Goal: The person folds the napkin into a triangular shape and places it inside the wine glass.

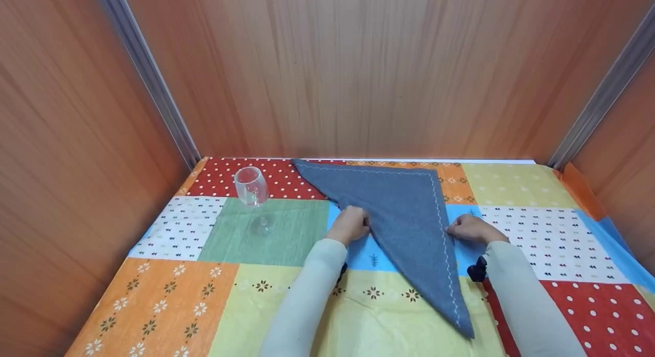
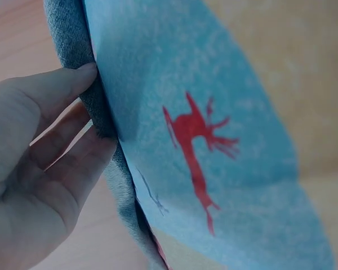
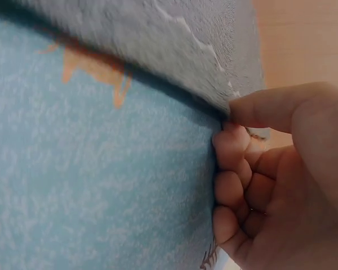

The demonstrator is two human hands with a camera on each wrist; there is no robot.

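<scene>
A grey-blue cloth [image 1: 404,214] with a pale zigzag stitched border lies as a triangle on the patchwork tablecloth. At its long folded edge, my left hand [image 1: 351,224] pinches the cloth. In the left wrist view, the thumb of the left hand [image 2: 39,152] lies on the fold [image 2: 81,50], with fingertips touching it lower down. Across the cloth, my right hand [image 1: 473,229] grips the stitched right edge. The right wrist view has the right hand [image 3: 287,163] pinching the cloth's border [image 3: 197,50] between thumb and index finger, the other fingers curled against the tablecloth.
A clear stemmed glass [image 1: 252,188] stands upright left of the cloth, on the green and red patches. The patchwork tablecloth [image 1: 169,295] covers the table. Wood-grain panels [image 1: 358,75] rise behind the table and on both sides.
</scene>
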